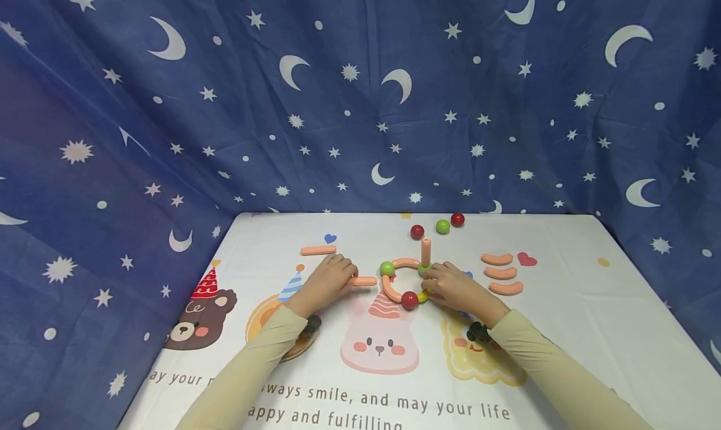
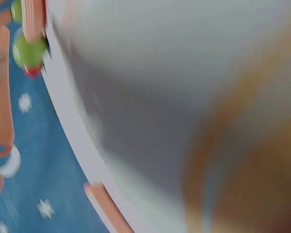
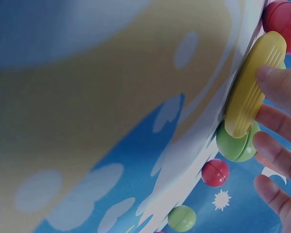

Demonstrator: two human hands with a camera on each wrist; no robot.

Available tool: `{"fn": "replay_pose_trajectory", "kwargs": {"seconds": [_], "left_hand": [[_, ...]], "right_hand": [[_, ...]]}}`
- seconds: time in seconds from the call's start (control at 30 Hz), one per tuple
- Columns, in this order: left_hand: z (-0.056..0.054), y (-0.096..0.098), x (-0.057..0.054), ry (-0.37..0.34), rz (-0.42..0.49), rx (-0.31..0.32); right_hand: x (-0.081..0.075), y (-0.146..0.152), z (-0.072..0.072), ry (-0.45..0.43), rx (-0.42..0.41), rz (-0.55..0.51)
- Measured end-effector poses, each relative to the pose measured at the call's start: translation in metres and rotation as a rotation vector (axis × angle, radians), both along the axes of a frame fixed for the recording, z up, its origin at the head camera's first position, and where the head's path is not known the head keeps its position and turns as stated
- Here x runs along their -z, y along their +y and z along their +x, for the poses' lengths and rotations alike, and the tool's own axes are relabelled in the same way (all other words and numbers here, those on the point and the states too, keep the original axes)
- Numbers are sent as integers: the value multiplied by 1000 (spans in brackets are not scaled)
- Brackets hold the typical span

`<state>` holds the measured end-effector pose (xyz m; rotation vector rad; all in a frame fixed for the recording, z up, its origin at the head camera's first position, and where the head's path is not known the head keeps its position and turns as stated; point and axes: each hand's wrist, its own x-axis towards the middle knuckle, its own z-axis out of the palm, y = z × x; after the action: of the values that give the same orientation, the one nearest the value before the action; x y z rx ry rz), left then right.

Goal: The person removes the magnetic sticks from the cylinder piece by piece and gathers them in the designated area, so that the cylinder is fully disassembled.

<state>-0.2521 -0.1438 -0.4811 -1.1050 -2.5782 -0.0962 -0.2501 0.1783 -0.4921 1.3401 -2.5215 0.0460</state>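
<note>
Right hand (image 1: 452,287) pinches the ribbed, smooth-looking yellow curved piece (image 3: 254,87) where it runs between a glossy red ball (image 1: 409,300) and a green ball (image 3: 233,146), seemingly to steady the ring (image 1: 404,263) lying toward the tabletop's (image 1: 586,305) far edge. Left hand (image 1: 328,281) grips a straight peach rod (image 1: 363,281) beside it, apparently leaving the ring-facing end free; another rod (image 1: 425,252) stands upright at the ring's far right.
</note>
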Motion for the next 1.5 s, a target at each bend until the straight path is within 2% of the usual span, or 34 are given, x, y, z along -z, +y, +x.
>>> {"fn": "replay_pose_trajectory", "kwargs": {"seconds": [0.17, 0.33, 0.47, 0.67, 0.87, 1.03, 1.23, 1.5], "left_hand": [[-15, -33, 3, -2, 41, -66], [-31, -59, 5, -39, 23, -142], [-41, -71, 8, -92, -8, -181], [-52, -78, 13, -131, -78, -194], [-55, -81, 14, -182, -82, -238], [-54, -87, 13, -229, -33, -291], [-51, -91, 10, -267, 12, -316], [-56, -96, 13, -258, -11, -351]], "right_hand": [[0, 0, 0, 4, 1, -1], [0, 0, 0, 11, -5, -8], [1, 0, 0, 20, -13, -20], [1, 0, 1, 18, -16, -33], [0, 1, 1, 12, -15, -28], [0, 1, 0, 8, -9, -15], [-1, 1, 1, -5, 0, -5], [0, 0, 0, 2, -6, -17]]}}
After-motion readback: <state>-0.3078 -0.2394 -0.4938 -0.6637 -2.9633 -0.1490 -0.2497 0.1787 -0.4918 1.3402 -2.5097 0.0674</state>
